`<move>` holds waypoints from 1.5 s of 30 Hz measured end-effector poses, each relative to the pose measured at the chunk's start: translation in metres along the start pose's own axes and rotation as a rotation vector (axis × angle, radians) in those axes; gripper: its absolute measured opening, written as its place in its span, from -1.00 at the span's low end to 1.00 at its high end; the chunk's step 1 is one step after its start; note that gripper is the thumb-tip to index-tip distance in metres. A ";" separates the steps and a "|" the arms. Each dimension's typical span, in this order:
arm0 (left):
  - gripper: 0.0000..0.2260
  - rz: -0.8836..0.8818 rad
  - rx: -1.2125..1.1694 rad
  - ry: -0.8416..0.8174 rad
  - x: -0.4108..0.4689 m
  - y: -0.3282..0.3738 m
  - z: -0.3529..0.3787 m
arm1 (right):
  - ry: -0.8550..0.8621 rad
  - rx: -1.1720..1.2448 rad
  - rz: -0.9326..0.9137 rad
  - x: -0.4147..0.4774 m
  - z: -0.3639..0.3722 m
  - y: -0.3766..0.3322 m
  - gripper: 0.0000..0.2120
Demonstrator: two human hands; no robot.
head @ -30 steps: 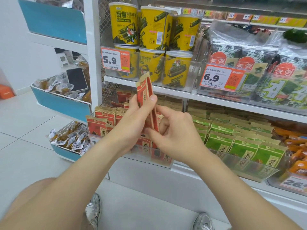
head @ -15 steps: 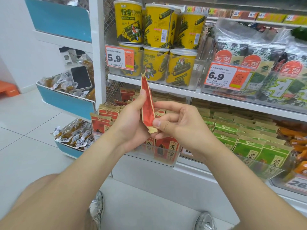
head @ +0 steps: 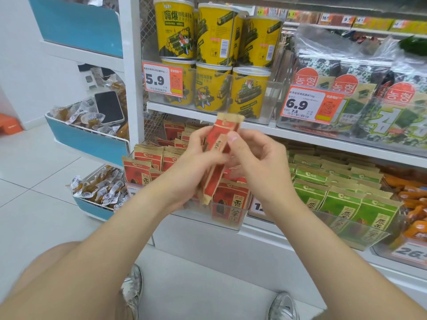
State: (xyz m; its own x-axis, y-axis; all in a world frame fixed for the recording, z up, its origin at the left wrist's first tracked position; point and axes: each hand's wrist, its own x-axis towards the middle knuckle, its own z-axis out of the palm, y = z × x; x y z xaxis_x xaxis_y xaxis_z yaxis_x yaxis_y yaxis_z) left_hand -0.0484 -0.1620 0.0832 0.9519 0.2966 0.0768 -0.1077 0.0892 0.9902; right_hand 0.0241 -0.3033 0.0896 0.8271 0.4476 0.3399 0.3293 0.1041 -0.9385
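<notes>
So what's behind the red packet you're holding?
More red packets stand in a clear bin behind the held packet. The left hand and right hand, gripping it, cover the middle rows, so those cannot be seen.

1. Bright, even white light from overhead; nothing is dim.
2. Shadows are soft, with a faint band under the white metal shelf board (head: 208, 111).
3. Glare streaks the crinkled clear plastic seaweed bags (head: 323, 42); the glossy white floor tiles (head: 34, 181) carry a mild sheen.
4. Motion blur smears the left hand (head: 198, 158), the right hand (head: 256, 162) and the red-and-tan paper packets (head: 219, 144).
5. Wide-angle distortion bows the white shelf upright (head: 131, 65) and stretches the edges.
</notes>
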 end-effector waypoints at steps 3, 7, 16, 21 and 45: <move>-0.40 0.001 0.102 -0.037 -0.005 -0.001 0.004 | 0.097 -0.024 -0.089 0.001 -0.002 0.005 -0.94; -0.44 0.033 0.101 -0.061 -0.009 0.002 0.006 | 0.040 0.241 0.046 0.002 -0.002 0.006 -0.78; -0.63 -0.119 -0.167 -0.149 -0.016 0.006 0.012 | -0.087 0.418 0.199 0.006 -0.008 0.006 -0.78; -0.61 -0.120 -0.239 -0.152 -0.015 0.009 0.015 | -0.057 0.430 0.168 0.005 -0.006 0.003 -0.75; -0.56 -0.239 -0.404 -0.068 -0.011 0.006 0.012 | -0.382 -0.053 0.096 0.002 -0.014 0.003 -0.50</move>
State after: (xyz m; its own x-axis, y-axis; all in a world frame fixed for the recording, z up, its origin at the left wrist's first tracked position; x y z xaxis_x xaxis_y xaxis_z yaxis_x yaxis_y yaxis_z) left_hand -0.0562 -0.1766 0.0901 0.9789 0.1605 -0.1268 0.0267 0.5142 0.8572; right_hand 0.0334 -0.3146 0.0885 0.6296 0.7524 0.1937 0.2900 0.0037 -0.9570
